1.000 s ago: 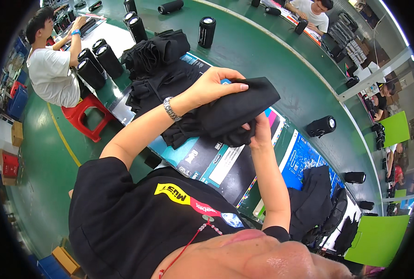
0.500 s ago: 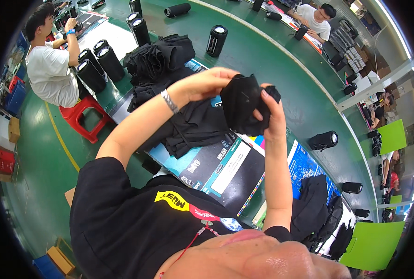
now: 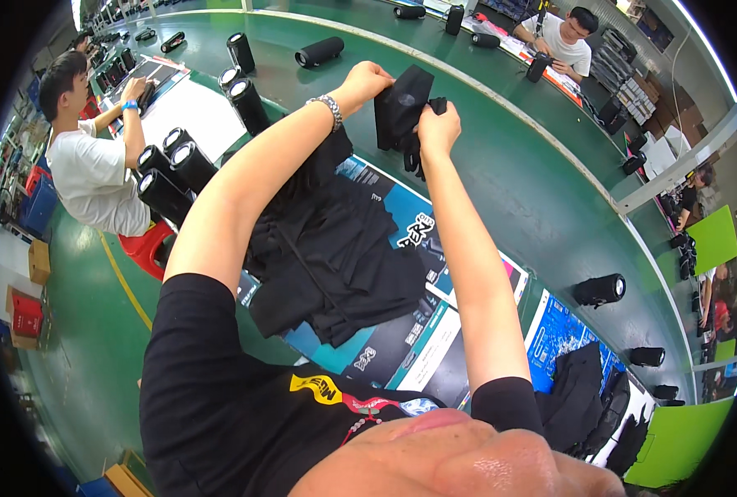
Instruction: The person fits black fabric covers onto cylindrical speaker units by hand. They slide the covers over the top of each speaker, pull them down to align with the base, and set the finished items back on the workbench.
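Note:
Both my arms are stretched out over the far side of the table, holding up a black cloth pouch [image 3: 403, 103]. My left hand [image 3: 365, 84], with a bracelet at its wrist, pinches the pouch's upper left edge. Around its gathered right side, where dark folds hang down, my right hand [image 3: 439, 129] is closed. Beneath my arms lies a spread pile of black cloth pouches [image 3: 335, 257] on printed sheets [image 3: 418, 224]. More of the black cloth behind my left forearm is partly hidden.
Several black cylindrical speakers [image 3: 193, 168] stand to the left; another speaker [image 3: 318, 52] lies beyond my hands, and one [image 3: 600, 290] at right. More black cloth [image 3: 575, 389] lies at the near right. A seated person [image 3: 95, 157] works at left, another person [image 3: 559, 45] at far right.
My hands have moved forward and a little left, carrying the pouch farther from me. It now hangs more upright, and my left fingers have come to its edge. More of the pile shows.

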Motion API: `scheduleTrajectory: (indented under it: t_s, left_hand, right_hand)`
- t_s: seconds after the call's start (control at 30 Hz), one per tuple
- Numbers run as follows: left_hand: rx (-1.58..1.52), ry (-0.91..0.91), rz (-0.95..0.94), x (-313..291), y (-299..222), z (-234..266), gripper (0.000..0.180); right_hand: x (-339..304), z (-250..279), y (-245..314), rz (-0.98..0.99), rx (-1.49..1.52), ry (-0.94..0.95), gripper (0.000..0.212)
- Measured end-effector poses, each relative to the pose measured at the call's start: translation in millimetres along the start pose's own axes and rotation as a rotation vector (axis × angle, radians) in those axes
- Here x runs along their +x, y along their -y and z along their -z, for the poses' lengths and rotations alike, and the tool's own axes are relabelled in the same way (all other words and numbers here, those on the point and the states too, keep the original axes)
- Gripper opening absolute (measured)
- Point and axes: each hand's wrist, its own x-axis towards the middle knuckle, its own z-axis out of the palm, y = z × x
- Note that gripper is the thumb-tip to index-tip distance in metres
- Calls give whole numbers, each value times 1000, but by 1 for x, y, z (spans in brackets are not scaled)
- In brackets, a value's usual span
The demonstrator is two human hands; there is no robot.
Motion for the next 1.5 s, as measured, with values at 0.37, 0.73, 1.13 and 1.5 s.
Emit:
scheduleTrajectory:
  t_s: [0.37, 0.73, 1.13, 1.5]
  left_hand:
    - [-509, 78, 371, 13, 19, -49, 7]
    - [-812, 245, 556, -60, 3, -164, 12]
    - [-440, 539, 761, -33, -11, -179, 40]
    - [-649, 476, 378, -29, -7, -240, 30]
  right_hand:
    - [19, 22, -35, -173, 308, -19, 17]
    - [30, 155, -52, -340, 112, 37, 20]
    - [56, 184, -100, -344, -452, 232, 32]
    - [46, 207, -93, -561, 17, 132, 25]
